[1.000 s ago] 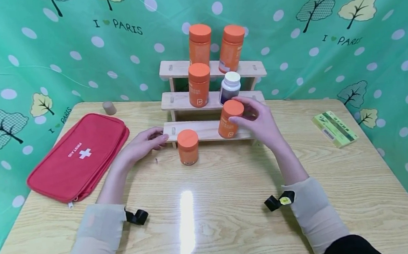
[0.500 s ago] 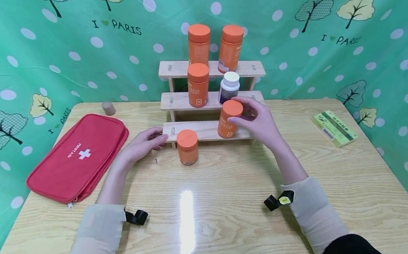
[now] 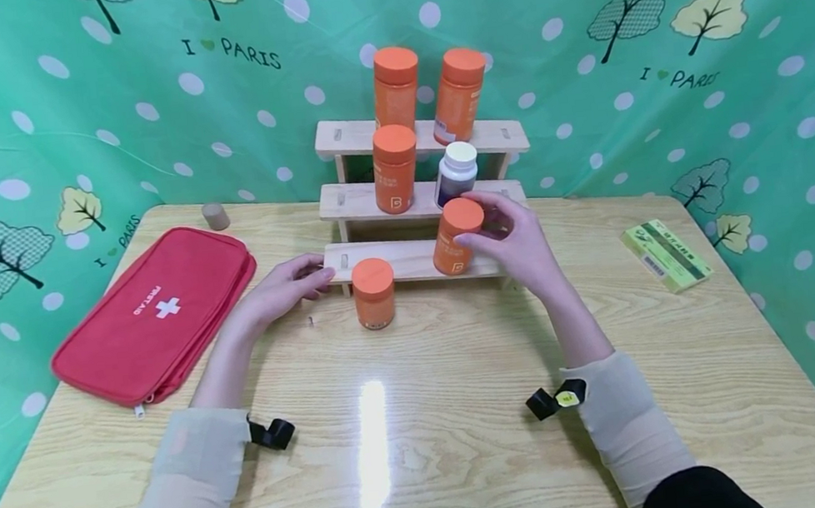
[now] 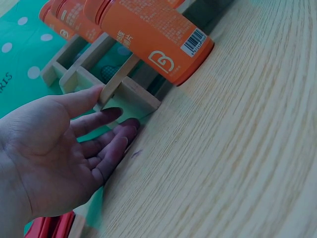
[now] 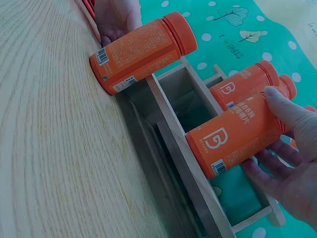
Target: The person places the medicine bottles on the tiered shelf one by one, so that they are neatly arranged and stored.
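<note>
My right hand (image 3: 517, 240) holds an orange pill bottle (image 3: 450, 251) between thumb and fingers. In the right wrist view this bottle (image 5: 233, 134) stands on the lowest board of a three-step wooden rack (image 3: 408, 259), toward its right end. My left hand (image 3: 286, 286) is at the rack's left end; in the left wrist view the thumb touches the tip of the lowest board (image 4: 116, 82), and the other fingers (image 4: 111, 148) are loosely bent below it. Another orange bottle (image 3: 374, 295) stands on the table before the rack, touched by neither hand.
An orange bottle (image 3: 395, 173) and a white-capped bottle (image 3: 455, 175) stand on the middle step. Two orange bottles, a left one (image 3: 395, 92) and a right one (image 3: 459, 101), occupy the top. A red first-aid pouch (image 3: 158, 316) lies left, a green box (image 3: 667, 255) right.
</note>
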A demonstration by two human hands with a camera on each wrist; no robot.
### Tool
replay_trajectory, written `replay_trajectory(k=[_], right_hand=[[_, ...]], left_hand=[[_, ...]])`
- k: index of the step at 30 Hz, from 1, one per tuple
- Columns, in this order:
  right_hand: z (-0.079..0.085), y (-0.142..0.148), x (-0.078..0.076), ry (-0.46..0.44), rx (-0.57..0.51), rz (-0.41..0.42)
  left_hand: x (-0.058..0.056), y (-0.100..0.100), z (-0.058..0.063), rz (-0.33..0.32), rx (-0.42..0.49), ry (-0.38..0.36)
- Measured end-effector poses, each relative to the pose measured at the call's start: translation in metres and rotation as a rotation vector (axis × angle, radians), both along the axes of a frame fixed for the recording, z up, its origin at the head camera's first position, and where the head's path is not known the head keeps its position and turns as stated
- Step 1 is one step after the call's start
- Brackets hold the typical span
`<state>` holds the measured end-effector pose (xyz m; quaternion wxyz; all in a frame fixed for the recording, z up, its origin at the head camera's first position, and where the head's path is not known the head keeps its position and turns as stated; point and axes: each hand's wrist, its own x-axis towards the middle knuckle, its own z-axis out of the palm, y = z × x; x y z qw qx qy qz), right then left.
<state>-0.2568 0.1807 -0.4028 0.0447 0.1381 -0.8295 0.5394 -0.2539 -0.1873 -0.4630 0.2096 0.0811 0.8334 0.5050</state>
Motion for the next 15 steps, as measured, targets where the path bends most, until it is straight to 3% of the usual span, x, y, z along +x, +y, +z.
replay_trajectory(k=[15], right_hand=[[0.0013, 0.0025, -0.0008, -0.007, 0.002, -0.004]], left_hand=[[0.0021, 0.0016, 0.0044, -0.003, 0.003, -0.003]])
